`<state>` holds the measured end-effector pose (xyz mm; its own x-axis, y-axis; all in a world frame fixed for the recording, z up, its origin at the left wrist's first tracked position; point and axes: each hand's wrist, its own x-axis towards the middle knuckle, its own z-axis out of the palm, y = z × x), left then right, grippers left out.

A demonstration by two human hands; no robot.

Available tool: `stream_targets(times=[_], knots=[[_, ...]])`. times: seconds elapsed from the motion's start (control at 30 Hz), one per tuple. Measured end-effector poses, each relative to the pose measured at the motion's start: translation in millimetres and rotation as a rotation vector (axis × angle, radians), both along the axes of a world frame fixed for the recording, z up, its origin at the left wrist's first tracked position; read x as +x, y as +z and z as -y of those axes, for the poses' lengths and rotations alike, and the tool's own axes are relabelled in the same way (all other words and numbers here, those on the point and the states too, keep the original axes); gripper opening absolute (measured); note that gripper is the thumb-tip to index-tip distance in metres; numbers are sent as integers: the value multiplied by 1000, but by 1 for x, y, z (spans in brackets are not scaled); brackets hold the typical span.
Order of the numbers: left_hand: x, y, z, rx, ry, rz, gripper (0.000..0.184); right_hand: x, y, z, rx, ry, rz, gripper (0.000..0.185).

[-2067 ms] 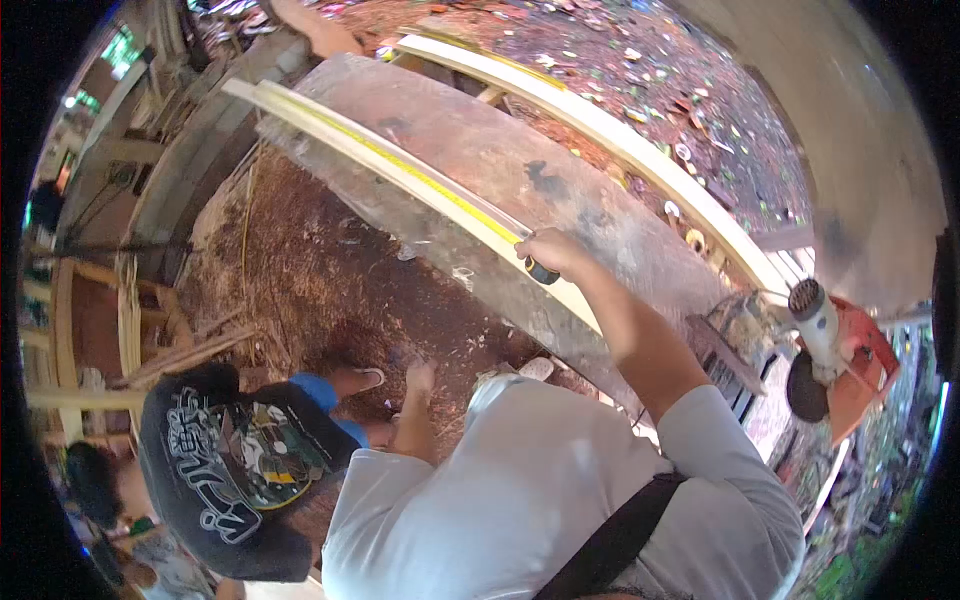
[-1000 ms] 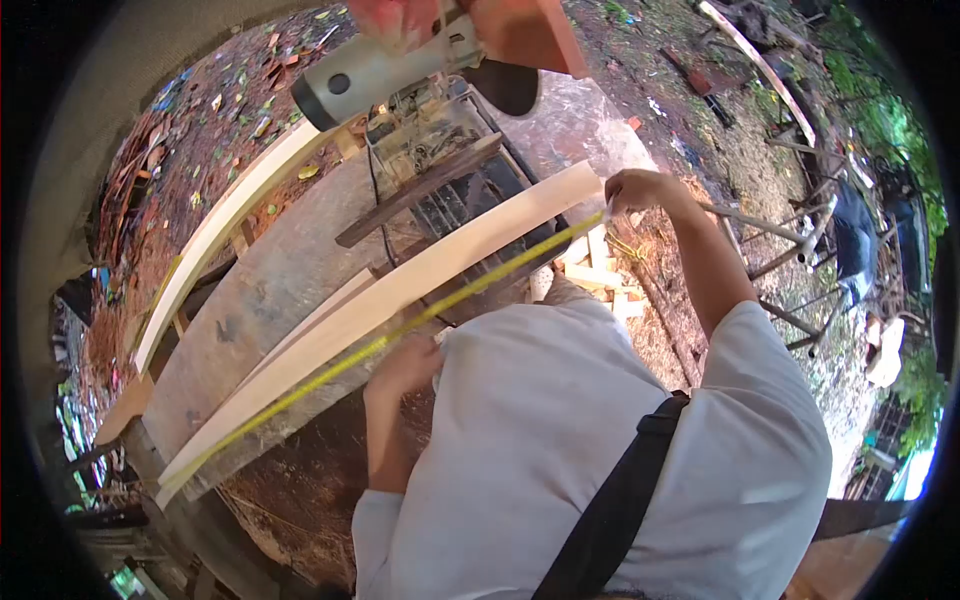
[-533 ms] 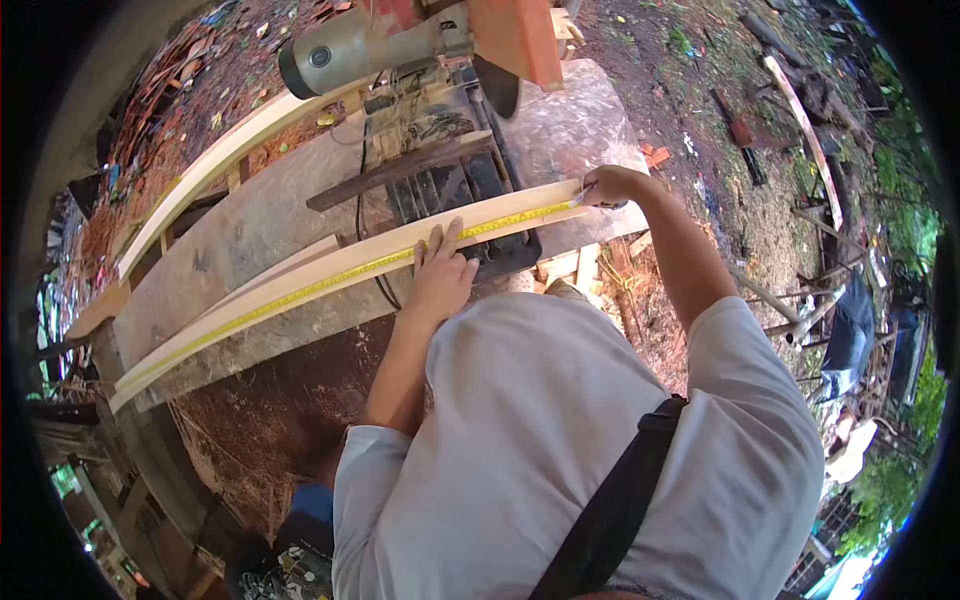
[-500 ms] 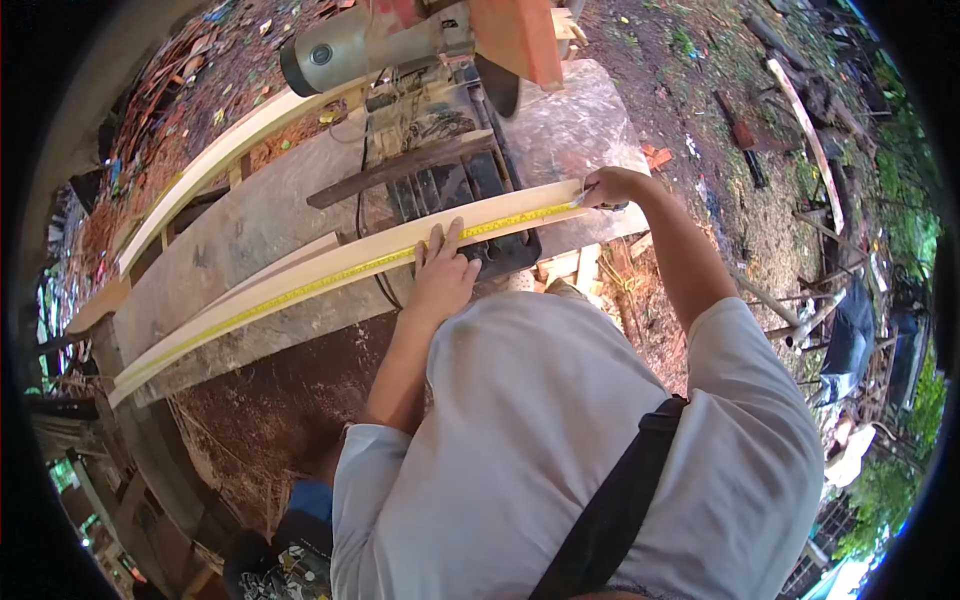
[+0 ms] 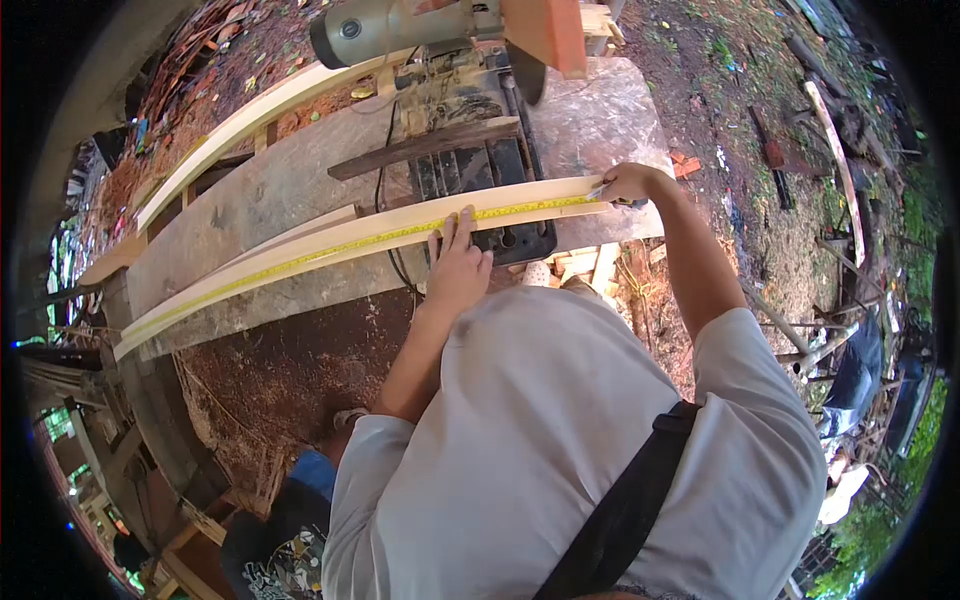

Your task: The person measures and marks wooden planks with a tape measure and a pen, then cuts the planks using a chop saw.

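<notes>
A long pale wooden board [image 5: 545, 192] lies across the work table and over the base of a miter saw [image 5: 470, 175]. Along the board stretches a yellow measuring tape [image 5: 372, 240]. My left hand [image 5: 459, 268] rests on the board's near edge, fingers extended and slightly apart, the fingertips touching the tape. At the board's right end, the fingers of my right hand [image 5: 632, 183] are closed on the tape measure, which they partly hide. Above and beyond the board are the saw's motor [image 5: 385, 32], its orange guard [image 5: 545, 35] and part of the blade [image 5: 525, 75].
A dark wood strip [image 5: 425, 148] lies across the saw. Another long pale plank [image 5: 240, 132] runs behind the worn table top [image 5: 600, 110]. A person's dark patterned clothing [image 5: 285, 550] shows at lower left. Wood offcuts [image 5: 590, 265] lie on the ground just past the table's near edge.
The view has shifted, so the saw, table and board appear farther right. Both hands keep about the same places on the board and tape.
</notes>
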<state>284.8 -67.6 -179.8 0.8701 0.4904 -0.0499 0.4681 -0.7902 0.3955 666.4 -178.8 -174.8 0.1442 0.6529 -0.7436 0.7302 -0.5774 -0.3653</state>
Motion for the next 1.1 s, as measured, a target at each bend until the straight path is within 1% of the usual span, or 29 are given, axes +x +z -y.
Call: stream_targets(times=[0.03,0.1,0.17,0.2,0.27,0.3,0.33,0.37,0.43,0.5,0.57,0.63,0.7,0.77,0.83,0.87,0.93,0.97,1.03,1.07,1.1], knots=[[-4,0,-2,2,9,1,37,-2,4,-2,-61,-62,-45,50],[-11,0,-6,-13,108,-5,39,-4,4,-6,-57,-53,-39,51],[-18,0,-11,-40,119,-30,41,-6,2,-8,-27,58,20,55],[-19,-1,-12,-64,129,-55,42,-6,1,-6,-31,59,20,55],[-21,-1,-13,-70,113,-58,43,-6,2,-3,68,-155,65,52],[-22,0,-16,-73,97,-61,44,6,-9,4,69,-152,65,52],[-23,0,-21,-71,102,-61,44,28,-34,15,196,-320,88,47],[-25,0,-26,-121,99,-58,44,41,-48,21,322,-489,110,43],[-29,3,-34,-171,100,-53,45,24,-1,48,688,-797,351,57],[-36,13,-40,-143,198,-68,45,10,28,70,994,-814,380,54],[-50,4,-49,-91,219,-45,44,-10,45,100,606,-802,80,55],[-61,4,-56,-44,240,-19,43,-54,21,118,649,-726,-285,52],[-69,14,-59,-35,224,-94,42,-122,31,105,600,-611,-299,52],[-74,19,-59,-45,193,-135,41,-167,2,93,518,-566,-488,45],[-78,19,-60,-51,166,-156,40,-210,25,55,501,-433,-453,30],[-79,15,-59,-53,140,-126,40,-223,27,39,500,-436,-457,30],[-82,8,-57,-48,105,-66,38,-238,25,5,653,-272,-466,19],[-83,7,-57,-53,106,-67,38,-242,22,-11,647,-273,-467,19],[-84,8,-58,-45,70,-56,37,-246,17,-44,874,-307,-474,17],[-85,11,-60,-48,74,-56,37,-248,14,-59,870,-303,-475,17],[-86,15,-61,-68,64,-59,37,-252,11,-73,927,-392,-438,17]])
